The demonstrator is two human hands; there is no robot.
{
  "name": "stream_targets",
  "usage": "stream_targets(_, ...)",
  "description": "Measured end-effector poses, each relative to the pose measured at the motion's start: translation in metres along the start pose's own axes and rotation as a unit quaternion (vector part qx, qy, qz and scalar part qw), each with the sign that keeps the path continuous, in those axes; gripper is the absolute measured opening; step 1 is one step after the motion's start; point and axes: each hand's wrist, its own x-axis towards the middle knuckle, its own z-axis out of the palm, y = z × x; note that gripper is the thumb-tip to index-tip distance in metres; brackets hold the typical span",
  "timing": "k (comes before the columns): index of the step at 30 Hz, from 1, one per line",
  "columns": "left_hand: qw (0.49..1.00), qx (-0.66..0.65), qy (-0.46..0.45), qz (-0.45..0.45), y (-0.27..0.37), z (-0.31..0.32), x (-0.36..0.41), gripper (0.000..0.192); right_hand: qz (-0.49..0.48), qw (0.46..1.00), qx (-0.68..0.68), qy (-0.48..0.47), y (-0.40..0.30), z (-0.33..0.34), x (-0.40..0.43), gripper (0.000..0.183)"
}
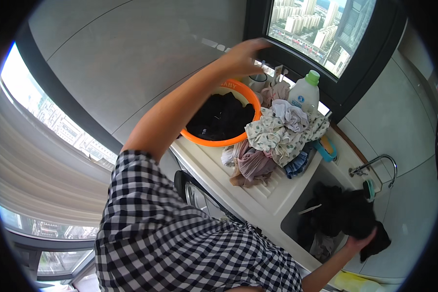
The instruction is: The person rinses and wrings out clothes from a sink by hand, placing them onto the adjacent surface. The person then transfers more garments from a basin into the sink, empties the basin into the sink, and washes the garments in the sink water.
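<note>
My right hand [362, 241] grips a bundle of black clothing [345, 211] at the right end of the laundry sink [292, 222]. Part of the bundle hangs over the basin, above a grey cloth [322, 245]. Blurred by motion, my left hand [245, 57] is raised beside the window frame with nothing visible in it. Below that arm stands an orange-rimmed basin [226, 141] holding black clothes [221, 116]. A leaf-print white garment [288, 137] lies heaped on the washboard counter, with a white cloth [291, 115] on top and mauve clothing [255, 164] underneath.
A white detergent bottle [303, 91] with a green cap stands behind the heap, near a mug [257, 82]. A blue-handled brush [326, 149] lies by the sink rim. The chrome faucet [376, 164] curves over the right side, with a green-and-black scrub brush [368, 189] beneath it.
</note>
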Motion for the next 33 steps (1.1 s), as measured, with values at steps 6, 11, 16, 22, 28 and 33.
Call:
stream_targets(6, 0.811, 0.319, -0.217, -0.44, -0.097, 0.078, -0.171, 0.095, 0.107, 0.923, -0.366, 0.044, 0.018, -0.072, 0.031, 0.049)
stream_targets(11, 0.89, 0.144, -0.078, -0.426, -0.15, 0.063, -0.187, 0.066, 0.071, 0.94, -0.329, -0.051, 0.025, -0.028, 0.007, 0.05)
stream_targets(16, 0.878, -0.303, 0.189, -0.318, -0.041, -0.018, -0.078, 0.049, 0.095, 0.936, -0.324, -0.103, 0.029, -0.014, 0.004, 0.052)
stream_targets(22, 0.923, -0.375, -0.08, -0.016, 0.15, -0.031, -0.009, 0.072, 0.164, 0.91, -0.177, -0.337, 0.082, 0.1, -0.034, 0.062)
stream_targets(28, 0.964, -0.215, -0.086, -0.134, 0.036, -0.006, -0.032, 0.072, 0.058, 0.92, -0.096, -0.376, 0.061, 0.076, -0.048, 0.071)
stream_targets(33, 0.835, 0.095, -0.413, -0.351, -0.065, 0.072, -0.149, 0.097, -0.027, 0.857, -0.515, 0.006, 0.031, -0.013, 0.015, 0.065)
